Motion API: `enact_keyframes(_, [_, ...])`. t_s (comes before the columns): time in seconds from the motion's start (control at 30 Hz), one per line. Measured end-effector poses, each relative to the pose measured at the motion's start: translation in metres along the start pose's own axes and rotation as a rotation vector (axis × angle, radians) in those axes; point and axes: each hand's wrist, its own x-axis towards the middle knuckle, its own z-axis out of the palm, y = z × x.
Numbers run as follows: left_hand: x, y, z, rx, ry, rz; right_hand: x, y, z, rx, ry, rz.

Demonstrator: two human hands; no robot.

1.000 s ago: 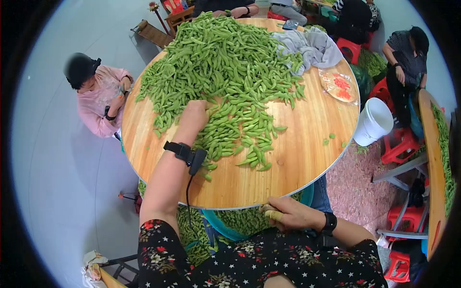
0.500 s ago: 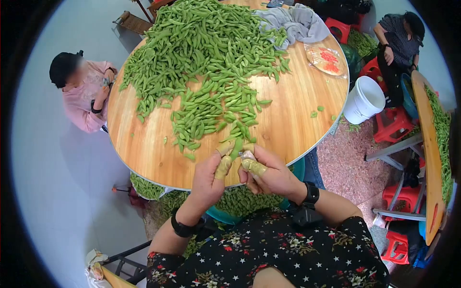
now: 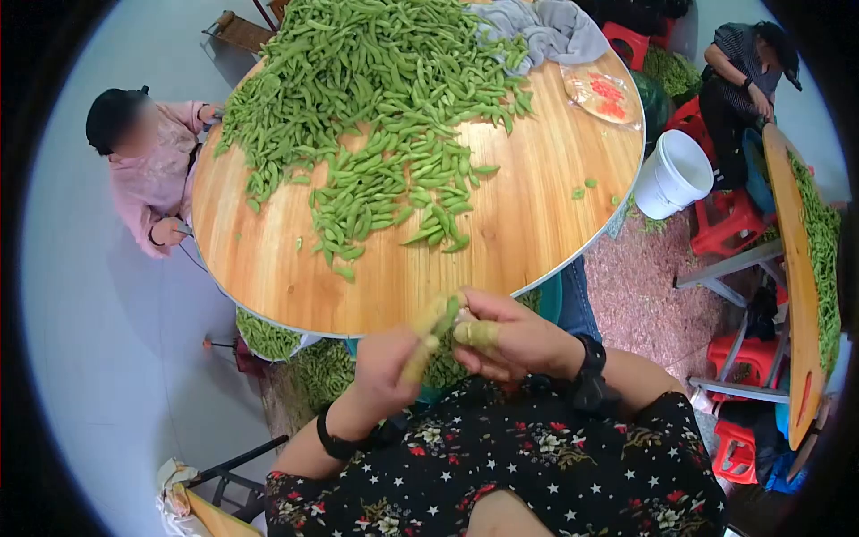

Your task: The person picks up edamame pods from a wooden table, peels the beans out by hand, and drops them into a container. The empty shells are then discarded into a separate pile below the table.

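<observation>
Just past the near table edge, my left hand (image 3: 389, 360) pinches a green edamame pod (image 3: 451, 309), its fingers blurred by motion. Close beside it my right hand (image 3: 510, 338) is closed around a small pale, shiny thing (image 3: 463, 316) against the pod; its kind is mostly hidden by the fingers. Yellowish covers wrap fingers of both hands. Ahead, loose edamame pods (image 3: 367, 192) spread toward me from a large heap (image 3: 358, 80) on the round wooden table (image 3: 528, 215). A small cluster of pods (image 3: 438, 227) lies nearest my hands.
Below the table edge are a teal basin (image 3: 550, 300) and more pods (image 3: 268, 336). A white bucket (image 3: 667, 183) stands right of the table. A bagged round item (image 3: 601, 94) and grey cloth (image 3: 555, 36) lie on top. People sit left (image 3: 148, 170) and far right (image 3: 738, 85).
Both hands have drawn back from the tabletop toward my body, the pod still between them. The person at left has spread their hands apart; the person at far right has leaned forward.
</observation>
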Motion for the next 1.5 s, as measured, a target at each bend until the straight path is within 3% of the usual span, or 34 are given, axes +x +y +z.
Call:
enact_keyframes(0.07, [-0.011,-0.005,0.012,-0.867,0.004,-0.677,0.006,0.012,-0.007,0.145,-0.009,0.023])
enact_keyframes(0.1, [-0.014,-0.007,0.020,-0.872,0.003,-0.682,0.007,0.016,-0.009,0.283,-0.020,0.044])
enact_keyframes(0.17, [-0.019,-0.011,0.032,-1.490,0.112,-0.940,0.007,0.022,-0.010,0.292,-0.006,0.064])
enact_keyframes(0.3, [-0.031,-0.022,0.034,-1.488,0.045,-0.954,0.010,0.028,-0.018,0.265,-0.006,0.129])
enact_keyframes(0.37, [-0.030,-0.023,0.031,-0.211,-0.010,-0.353,0.011,0.030,-0.014,0.185,0.042,0.124])
enact_keyframes(0.4, [-0.031,-0.025,0.026,-0.025,-0.082,-0.238,0.011,0.033,-0.010,0.099,0.083,0.146])
enact_keyframes(0.5, [-0.020,-0.011,0.022,0.127,-0.048,-0.130,0.009,0.030,-0.002,-0.041,0.140,0.152])
enact_keyframes(0.63, [-0.031,-0.016,0.034,0.131,-0.075,-0.205,0.006,0.031,0.000,-0.110,0.149,0.134])
enact_keyframes(0.7, [-0.034,-0.016,0.047,-0.039,0.108,-0.260,0.004,0.032,-0.003,-0.138,0.143,0.151])
enact_keyframes(0.73, [-0.035,-0.014,0.050,-0.040,0.107,-0.262,0.003,0.032,-0.004,-0.165,0.136,0.162])
enact_keyframes(0.8, [-0.038,-0.011,0.053,-0.339,0.116,-0.528,0.001,0.030,-0.006,-0.248,0.148,0.160])
enact_keyframes(0.83, [-0.039,-0.012,0.052,-0.340,0.116,-0.531,0.000,0.029,-0.007,-0.333,0.159,0.155])
enact_keyframes(0.9, [-0.042,-0.014,0.050,-0.974,0.077,-0.916,0.002,0.034,-0.019,-0.493,0.119,0.062])
enact_keyframes(0.97, [-0.042,-0.012,0.049,-0.830,0.028,-0.866,0.004,0.041,-0.029,-0.651,0.070,-0.036])
enact_keyframes(1.03, [-0.042,-0.012,0.045,-0.687,-0.025,-0.812,0.005,0.048,-0.033,-0.803,0.138,-0.272])
enact_keyframes(1.1, [-0.038,-0.012,0.042,-0.425,-0.074,-0.571,0.009,0.058,-0.035,-0.863,0.198,-0.337])
enact_keyframes(1.13, [-0.036,-0.011,0.041,-0.427,-0.076,-0.572,0.009,0.060,-0.034,-0.923,0.259,-0.402])
enact_keyframes(1.2, [-0.031,-0.007,0.036,-0.278,-0.063,-0.445,0.005,0.056,-0.027,-0.807,0.324,-0.324])
enact_keyframes(1.27, [-0.031,-0.007,0.032,-0.236,-0.060,-0.432,0.004,0.050,-0.022,-0.690,0.381,-0.247])
enact_keyframes(1.43, [-0.025,0.001,0.032,-0.219,-0.059,-0.440,0.004,0.048,-0.024,-0.837,0.305,-0.343])
enact_keyframes(1.5, [-0.032,-0.002,0.039,-0.343,-0.049,-0.576,0.002,0.047,-0.022,-0.884,0.216,-0.378])
